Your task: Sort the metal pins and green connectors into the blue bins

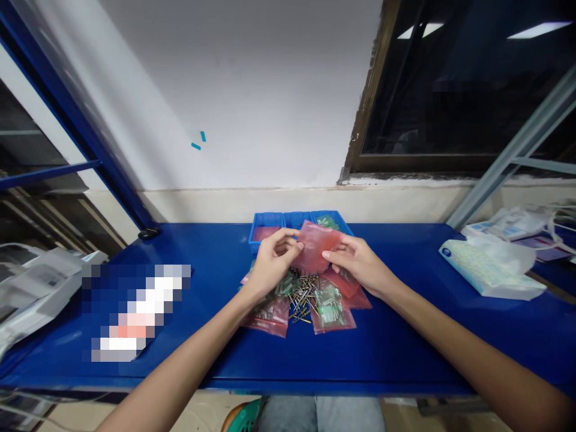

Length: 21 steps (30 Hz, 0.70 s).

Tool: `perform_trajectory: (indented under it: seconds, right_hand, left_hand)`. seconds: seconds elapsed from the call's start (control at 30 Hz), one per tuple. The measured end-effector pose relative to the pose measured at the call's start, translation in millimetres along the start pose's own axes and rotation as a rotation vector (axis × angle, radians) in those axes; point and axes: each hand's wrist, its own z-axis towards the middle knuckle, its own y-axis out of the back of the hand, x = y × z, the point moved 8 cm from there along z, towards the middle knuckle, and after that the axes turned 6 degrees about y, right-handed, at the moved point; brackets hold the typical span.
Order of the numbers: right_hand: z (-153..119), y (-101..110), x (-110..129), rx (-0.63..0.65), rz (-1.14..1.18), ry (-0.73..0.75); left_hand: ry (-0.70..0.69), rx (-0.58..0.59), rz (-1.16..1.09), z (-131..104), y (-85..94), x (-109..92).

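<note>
A pink translucent plastic bag (315, 245) is held up between my two hands, above the blue table. My left hand (275, 258) pinches its left edge between thumb and fingers. On the right edge, my right hand (355, 261) grips it the same way. Below lies a loose heap of thin metal pins or screws (303, 300), silver and brass coloured. Around the heap are filled pink bags, one at the front right (333, 315) and one at the front left (273, 318). My hands hide part of the pile.
Blue bins (266, 219) stand against the wall behind the heap; the right one holds green-tinted packets. A tissue box (495, 270) sits at the right, white equipment (40, 288) at the left. A blurred-out object (139, 315) lies left of my left arm on the blue table (396, 354).
</note>
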Motion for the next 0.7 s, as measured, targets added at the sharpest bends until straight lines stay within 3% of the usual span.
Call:
perform_trajectory:
  seconds: [0.13, 0.23, 0.43, 0.53, 0.7]
  right_hand:
    - [-10.1, 3.0, 44.6, -0.111, -0.352, 0.469]
    - [-19.6, 1.1, 58.1, -0.155, -0.54, 0.643]
    - [-18.3, 5.6, 49.6, -0.159, -0.561, 0.657]
    - [-16.8, 7.4, 47.5, -0.156, -0.525, 0.637]
    - [-14.0, 4.4, 36.5, -0.182, -0.26, 0.435]
  left_hand:
    - [-0.171, -0.023, 0.11, -3.3, 2.6, -19.6]
    - [-0.185, -0.046, 0.108, -2.9, 4.9, -19.6]
    - [0.022, 0.067, -0.069, -0.1, -2.6, 1.0]
    - [0.059, 0.09, -0.035, -2.3, -5.9, 0.5]
    - [0.063, 0.155, 0.01, -7.0, -16.1, -6.1]
